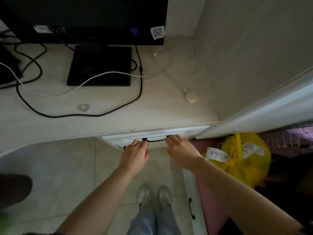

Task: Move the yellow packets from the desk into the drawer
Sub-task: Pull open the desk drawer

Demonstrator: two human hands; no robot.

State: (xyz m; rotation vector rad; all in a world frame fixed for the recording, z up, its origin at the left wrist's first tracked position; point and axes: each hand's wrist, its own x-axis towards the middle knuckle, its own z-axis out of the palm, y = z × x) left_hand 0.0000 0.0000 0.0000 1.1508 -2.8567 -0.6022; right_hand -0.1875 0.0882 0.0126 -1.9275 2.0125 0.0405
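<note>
No yellow packets show on the desk (118, 106). The white drawer front (152, 134) sits just under the desk's front edge, sticking out only slightly, so its inside is hidden. A black bar handle (155, 141) runs across it. My left hand (135, 153) is at the handle's left end with its fingers curled over the bar. My right hand (179, 150) lies at the handle's right end, fingers stretched flat against the drawer front.
A dark monitor (84, 19) and its black base (100, 65) stand on the desk among black and white cables. A yellow plastic bag (240, 160) lies to the right on a pink surface. A lower drawer handle (191, 208) and my feet (154, 195) are below.
</note>
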